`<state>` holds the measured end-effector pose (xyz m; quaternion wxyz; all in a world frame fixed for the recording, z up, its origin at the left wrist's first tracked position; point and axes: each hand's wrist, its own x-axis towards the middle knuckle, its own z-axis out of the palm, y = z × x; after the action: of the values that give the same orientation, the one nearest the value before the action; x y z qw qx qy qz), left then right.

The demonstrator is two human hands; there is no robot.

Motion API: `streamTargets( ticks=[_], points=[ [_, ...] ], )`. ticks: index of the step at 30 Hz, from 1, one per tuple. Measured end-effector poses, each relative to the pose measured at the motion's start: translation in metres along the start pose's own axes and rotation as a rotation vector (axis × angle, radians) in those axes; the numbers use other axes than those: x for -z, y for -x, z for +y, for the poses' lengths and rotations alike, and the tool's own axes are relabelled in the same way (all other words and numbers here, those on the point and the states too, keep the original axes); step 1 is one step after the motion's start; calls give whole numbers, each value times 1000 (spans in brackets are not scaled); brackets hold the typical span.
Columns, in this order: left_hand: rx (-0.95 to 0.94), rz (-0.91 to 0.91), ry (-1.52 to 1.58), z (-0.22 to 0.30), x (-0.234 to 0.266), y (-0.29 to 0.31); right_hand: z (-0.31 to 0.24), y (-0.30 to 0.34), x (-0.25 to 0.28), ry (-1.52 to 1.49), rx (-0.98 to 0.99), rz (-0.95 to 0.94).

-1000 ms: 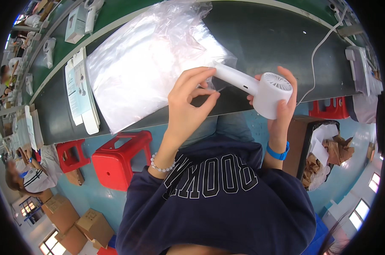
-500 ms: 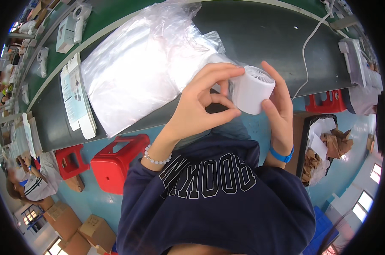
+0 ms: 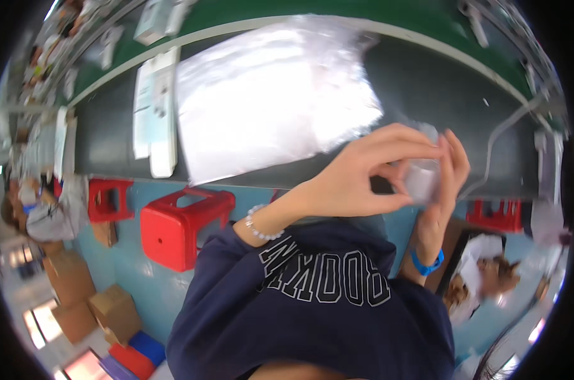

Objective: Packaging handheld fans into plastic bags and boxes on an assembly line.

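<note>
In front of my chest, at the table's near edge, I hold a small white cylinder (image 3: 422,182) between both hands. It is smeared by motion, and clear plastic film (image 3: 426,131) shows around its far end. My left hand (image 3: 372,168), with a beaded bracelet at the wrist, is closed on it from the left, thumb and fingers bent in a pinch. From the right, my right hand (image 3: 449,180), a blue band on its wrist, grips the cylinder's other side. Left of the hands, a stack of clear plastic bags (image 3: 249,101) lies on the dark table (image 3: 439,82).
Flat printed cartons (image 3: 164,114) lie left of the bags. A white cable (image 3: 492,149) runs across the table's right side. Red stools (image 3: 166,231) stand below the table's edge. At the right is a box of crumpled paper (image 3: 473,275). Another person (image 3: 56,212) sits far left.
My view has shifted, and both hands with the cylinder appear farther right and lower. The cylinder's finned end, plain before, is now blurred behind fingers and film.
</note>
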<state>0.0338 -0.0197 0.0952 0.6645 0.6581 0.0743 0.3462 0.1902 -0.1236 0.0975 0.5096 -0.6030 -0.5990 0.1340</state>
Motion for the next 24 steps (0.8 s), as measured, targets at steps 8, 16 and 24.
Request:
streamTargets(
  ticks=[8, 16, 24],
  points=[
    [-195, 87, 56, 8, 24, -5, 72, -35, -24, -34, 122, 241],
    [20, 929, -1409, 35, 203, 78, 126, -255, -25, -161, -94, 291],
    [772, 1109, -1556, 15, 267, 144, 226, -394, -99, 246, -124, 62]
  ],
)
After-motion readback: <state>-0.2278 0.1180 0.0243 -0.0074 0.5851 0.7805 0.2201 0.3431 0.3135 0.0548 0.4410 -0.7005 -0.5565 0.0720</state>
